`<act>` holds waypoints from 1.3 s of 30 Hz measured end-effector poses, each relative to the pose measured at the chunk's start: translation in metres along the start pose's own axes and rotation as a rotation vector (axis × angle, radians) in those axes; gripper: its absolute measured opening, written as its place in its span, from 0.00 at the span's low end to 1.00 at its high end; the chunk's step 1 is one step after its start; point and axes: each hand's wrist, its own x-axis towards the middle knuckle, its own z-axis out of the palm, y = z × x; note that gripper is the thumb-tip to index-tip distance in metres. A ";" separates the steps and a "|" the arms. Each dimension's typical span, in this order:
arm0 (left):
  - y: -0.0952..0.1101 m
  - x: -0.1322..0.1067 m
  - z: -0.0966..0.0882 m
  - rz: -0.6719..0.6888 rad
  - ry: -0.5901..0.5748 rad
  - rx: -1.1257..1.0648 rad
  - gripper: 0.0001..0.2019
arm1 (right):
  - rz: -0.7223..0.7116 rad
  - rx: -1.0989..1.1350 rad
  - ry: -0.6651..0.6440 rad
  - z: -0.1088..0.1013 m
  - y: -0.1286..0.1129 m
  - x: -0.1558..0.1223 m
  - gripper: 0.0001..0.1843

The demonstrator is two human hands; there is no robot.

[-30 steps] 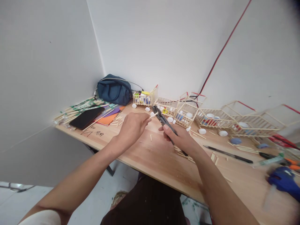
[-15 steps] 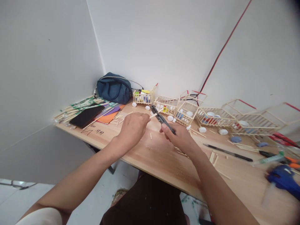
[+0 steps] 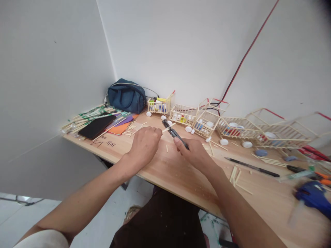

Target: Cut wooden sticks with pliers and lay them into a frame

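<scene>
Dark grey pliers (image 3: 179, 137) fill your right hand (image 3: 192, 151), its fingers wrapped round the handles and the head angled up towards eleven o'clock. Your left hand (image 3: 147, 143) is nearly closed, palm down, pinching a pale stick (image 3: 165, 130) at its fingertips. That stick is straight ahead of you at twelve o'clock, between your hands and above the table (image 3: 155, 168) — it slants across the head of the pliers, its free end pointing to about two. Whether the jaws bite on it, you cannot tell at this size.

Below the gap between your hands, a short offcut (image 3: 167, 148) lies on the wood. At ten o'clock from your seat there is a black phone (image 3: 97, 127), with an orange sheet (image 3: 119, 129) and a purple sheet (image 3: 126, 121) just beside it. The blue bag (image 3: 126, 95) slumps at eleven, near the wall.

From twelve round to two stands a row of slatted carts (image 3: 289, 139) with red-tipped handles, small coloured pieces inside them. Nearer you at two o'clock lies a black pen (image 3: 253, 167), with loose cut pieces (image 3: 235, 175) just on your side of it. The blue glue gun (image 3: 311, 196) sits at three — blurred, close to the edge of view.
</scene>
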 end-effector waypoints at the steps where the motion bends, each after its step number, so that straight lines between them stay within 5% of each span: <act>1: -0.001 -0.002 0.001 -0.005 -0.008 0.006 0.13 | 0.011 -0.008 -0.011 0.003 -0.001 0.000 0.35; 15: -0.016 -0.032 0.022 -0.073 -0.076 0.010 0.11 | 0.039 -0.180 -0.055 0.029 -0.017 -0.004 0.36; 34: -0.017 -0.035 0.018 -0.169 -0.081 -0.004 0.09 | -0.022 -0.360 0.031 0.036 -0.017 0.000 0.37; 39: -0.015 -0.035 0.022 -0.138 0.006 -0.044 0.13 | -0.022 -0.369 0.042 0.034 -0.016 0.002 0.36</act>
